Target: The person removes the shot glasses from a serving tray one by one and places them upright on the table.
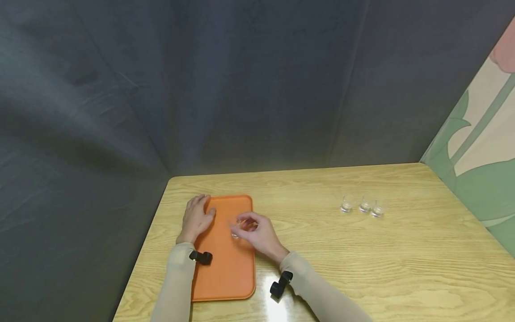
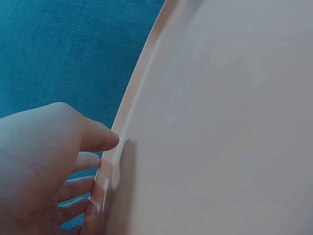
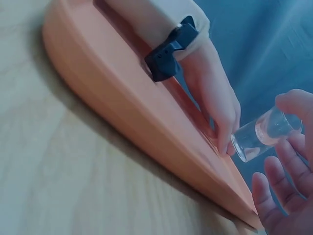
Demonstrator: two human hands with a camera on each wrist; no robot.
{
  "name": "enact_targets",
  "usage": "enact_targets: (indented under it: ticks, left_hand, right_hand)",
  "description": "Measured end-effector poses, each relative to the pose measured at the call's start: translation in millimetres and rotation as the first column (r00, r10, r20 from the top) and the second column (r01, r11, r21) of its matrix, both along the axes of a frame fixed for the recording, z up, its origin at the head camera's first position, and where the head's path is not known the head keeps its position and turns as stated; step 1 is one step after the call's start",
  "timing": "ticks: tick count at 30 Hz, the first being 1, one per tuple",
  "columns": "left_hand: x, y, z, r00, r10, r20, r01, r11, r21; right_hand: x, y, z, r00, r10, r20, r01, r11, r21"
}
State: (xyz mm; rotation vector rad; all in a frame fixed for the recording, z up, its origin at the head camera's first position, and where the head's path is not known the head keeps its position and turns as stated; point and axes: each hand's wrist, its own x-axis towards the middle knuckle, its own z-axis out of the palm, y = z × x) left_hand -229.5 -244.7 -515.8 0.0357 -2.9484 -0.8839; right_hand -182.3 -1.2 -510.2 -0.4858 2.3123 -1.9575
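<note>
An orange tray (image 1: 225, 277) lies lengthwise on the wooden table. My left hand (image 1: 196, 220) rests along its left rim; in the left wrist view the thumb (image 2: 100, 137) reaches the rim and the other fingers touch its outer side. Over the right half of the tray, my right hand (image 1: 263, 237) pinches a small clear glass (image 3: 266, 131) between thumb and fingers. That glass is held by its rim end, and its thick base points toward the tray surface. The lower fingers of the right hand stay spread away from it.
Three more small clear glasses (image 1: 365, 205) stand close together on the table (image 1: 322, 250), well to the right of the tray. Dark curtain (image 1: 257, 89) hangs behind and to the left. A patterned cloth (image 1: 483, 147) borders the table's right side.
</note>
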Motion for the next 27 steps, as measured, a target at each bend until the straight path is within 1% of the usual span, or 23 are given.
enact_targets:
  ticks: [5, 12, 19, 25, 27]
  left_hand:
    - [0.7, -1, 0.3, 1.000, -0.005, 0.008, 0.005, 1.000, 0.010]
    - [0.1, -1, 0.9, 1.000, -0.009, 0.004, 0.009, 1.000, 0.021]
    - [-0.1, -1, 1.7, 1.000, -0.007, 0.003, 0.007, 1.000, 0.013]
    - [1.0, -1, 1.3, 1.000, -0.001, 0.001, 0.001, 1.000, 0.018]
    - [1.0, 0, 1.3, 1.000, -0.002, 0.000, 0.002, 1.000, 0.019]
  right_hand:
    - [-2.9, 8, 0.2, 0.999, -0.033, 0.004, 0.033, 0.999, -0.015]
    - [-8.4, 27, -3.2, 0.999, -0.049, 0.009, 0.049, 0.998, -0.044]
    - [-12.0, 46, -4.8, 0.996, -0.083, 0.010, 0.083, 0.996, -0.031]
    - [-14.8, 55, -9.2, 0.994, -0.105, 0.007, 0.106, 0.993, -0.052]
    - [-14.7, 57, -7.1, 0.994, -0.108, 0.008, 0.109, 0.992, -0.063]
